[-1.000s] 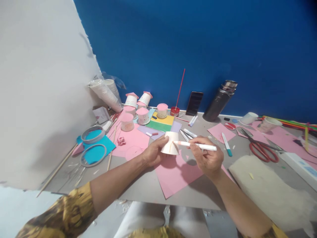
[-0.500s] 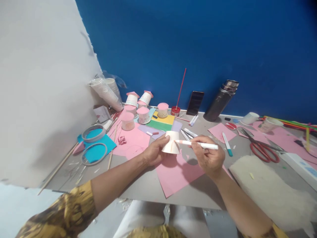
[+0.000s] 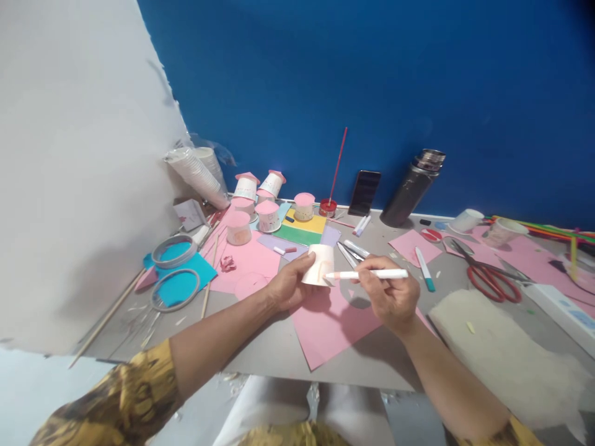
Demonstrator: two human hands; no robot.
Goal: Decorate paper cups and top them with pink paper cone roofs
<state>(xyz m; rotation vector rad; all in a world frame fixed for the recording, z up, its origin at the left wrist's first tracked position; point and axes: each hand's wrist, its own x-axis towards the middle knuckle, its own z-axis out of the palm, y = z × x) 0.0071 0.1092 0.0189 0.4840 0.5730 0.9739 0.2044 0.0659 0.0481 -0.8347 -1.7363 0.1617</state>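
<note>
A white paper cup (image 3: 320,263), turned upside down with its wide rim low, is gripped by my left hand (image 3: 292,284), thumb across its side. Faint orange lines show on the cup's wall. My right hand (image 3: 393,294) is closed around a white marker pen (image 3: 379,274), whose peach-coloured tip end meets the cup near its lower rim. Beneath both hands lies a pink paper sheet (image 3: 320,344) with a round hole cut in it.
Several pink-topped paper cups (image 3: 268,217) stand at the back left, near stacked cups (image 3: 198,173). Embroidery hoops (image 3: 175,290) rest on blue paper at left. At right lie red-handled scissors (image 3: 493,282), a black flask (image 3: 413,189) and a power strip (image 3: 562,316).
The marker tip has moved down the cup's side toward its lower rim. An orange line on the cup now looks longer. My left hand keeps its hold.
</note>
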